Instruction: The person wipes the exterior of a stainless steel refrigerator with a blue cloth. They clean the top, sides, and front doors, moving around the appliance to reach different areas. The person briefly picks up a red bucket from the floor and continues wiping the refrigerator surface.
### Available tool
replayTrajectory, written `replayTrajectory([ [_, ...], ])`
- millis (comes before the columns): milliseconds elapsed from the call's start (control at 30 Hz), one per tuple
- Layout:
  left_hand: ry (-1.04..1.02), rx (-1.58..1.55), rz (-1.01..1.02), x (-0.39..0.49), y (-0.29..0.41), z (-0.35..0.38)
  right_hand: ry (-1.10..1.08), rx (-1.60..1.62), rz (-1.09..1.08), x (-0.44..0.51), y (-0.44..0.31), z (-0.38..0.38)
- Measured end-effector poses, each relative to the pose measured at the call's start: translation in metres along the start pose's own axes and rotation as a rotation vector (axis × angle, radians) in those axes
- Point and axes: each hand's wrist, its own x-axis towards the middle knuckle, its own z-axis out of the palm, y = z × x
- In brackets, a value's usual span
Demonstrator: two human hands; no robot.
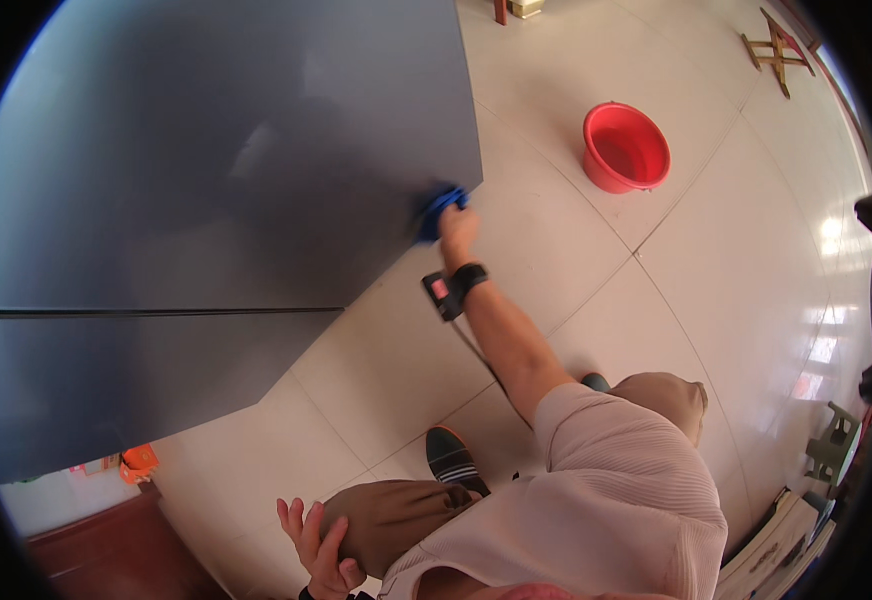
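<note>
My right hand [459, 229] grips a bunched blue cloth [436, 213], blurred by motion. It presses the cloth on the glossy dark grey front of what looks like a refrigerator [203, 180], near the lower edge and close to a corner. A dark seam [150, 311] divides this front into two panels. On my right wrist sits a black band [470, 277] with a small black box [442, 295] and a cable. My left hand [323, 547] is beside my bent knee at the bottom, fingers spread and holding nothing.
A red plastic bucket [616, 161] stands on the tiled floor [556, 255]. Farther right are a folding wooden stool frame [779, 54] and a green plastic stool [832, 444]. Dark red wooden furniture [117, 551] and an orange item [138, 463] lie at lower left.
</note>
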Motion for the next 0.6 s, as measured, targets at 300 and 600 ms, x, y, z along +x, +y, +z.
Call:
replayTrajectory([
  [300,0.037,-0.039,0.046,0.0,-0.003,-0.002,0.01,0.115,-0.166,-0.125,-0.041,0.02],
  [600,0.04,0.013,-0.006,-0.001,-0.003,0.009,0.044,0.104,-0.079,-0.041,-0.056,-0.012],
])
